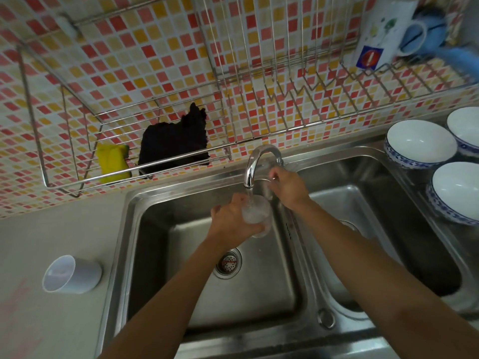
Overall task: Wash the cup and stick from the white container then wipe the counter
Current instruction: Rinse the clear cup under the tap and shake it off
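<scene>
Mosaic wall tiles in red, orange and cream fill the top of the frame, with a wire rack (145, 104) hung across them. At lower left, on the grey desk (51, 229), sits the white plastic container (71, 274). I see no stick in it or anywhere else. Up in the rack's left basket rest a yellow sponge (112, 163) and a black cloth (176, 145), likely wipers for the desk.

At centre frame, over the left basin of the steel double sink (134, 203), my left hand (232, 218) wraps round the clear cup (256, 213), fingers curled about its wall. Its mouth is tipped up under the stream from the chrome tap (255, 161). Wet and smooth, the cup will be slippery, and it gets heavier as it fills. I cannot tell whether it is glass or plastic, so I judge it breakable. The middle of the wall, not the rim, is the place to hold it.

Just right of the spout, my right hand (286, 186) is curled at the tap's lever. Whether it grips or only touches, I cannot tell.

At far right, white bowls with blue-patterned outsides (420, 141) stand beside the sink.
</scene>
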`<action>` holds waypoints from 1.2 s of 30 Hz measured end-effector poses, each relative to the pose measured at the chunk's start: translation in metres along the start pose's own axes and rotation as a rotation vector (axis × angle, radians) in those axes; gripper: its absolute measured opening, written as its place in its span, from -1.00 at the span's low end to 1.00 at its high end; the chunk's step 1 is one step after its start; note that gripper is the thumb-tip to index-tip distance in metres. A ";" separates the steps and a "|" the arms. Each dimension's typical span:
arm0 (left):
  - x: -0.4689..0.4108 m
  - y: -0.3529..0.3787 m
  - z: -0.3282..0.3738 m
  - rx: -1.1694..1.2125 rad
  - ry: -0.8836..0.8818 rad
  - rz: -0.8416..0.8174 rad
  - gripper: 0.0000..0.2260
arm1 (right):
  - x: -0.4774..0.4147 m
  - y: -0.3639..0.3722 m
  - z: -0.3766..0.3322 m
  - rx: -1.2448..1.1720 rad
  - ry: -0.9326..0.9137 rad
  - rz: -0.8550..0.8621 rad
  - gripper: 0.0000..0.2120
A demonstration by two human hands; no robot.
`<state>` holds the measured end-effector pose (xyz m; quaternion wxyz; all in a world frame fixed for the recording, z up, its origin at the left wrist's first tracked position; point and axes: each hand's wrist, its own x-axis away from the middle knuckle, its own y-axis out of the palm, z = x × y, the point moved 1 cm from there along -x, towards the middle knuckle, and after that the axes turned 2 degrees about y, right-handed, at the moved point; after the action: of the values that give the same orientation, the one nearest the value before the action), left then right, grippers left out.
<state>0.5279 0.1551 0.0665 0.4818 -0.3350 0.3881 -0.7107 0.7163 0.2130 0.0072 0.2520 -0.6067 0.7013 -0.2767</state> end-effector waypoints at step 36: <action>0.119 0.026 -0.075 -0.231 0.014 0.052 -0.28 | 0.245 0.086 0.002 0.179 0.152 -0.301 -0.54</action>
<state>0.4376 0.0536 0.0203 0.4557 -0.3733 0.4793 -0.6506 0.6232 -0.0207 -0.0583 0.2070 -0.6572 0.5921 -0.4179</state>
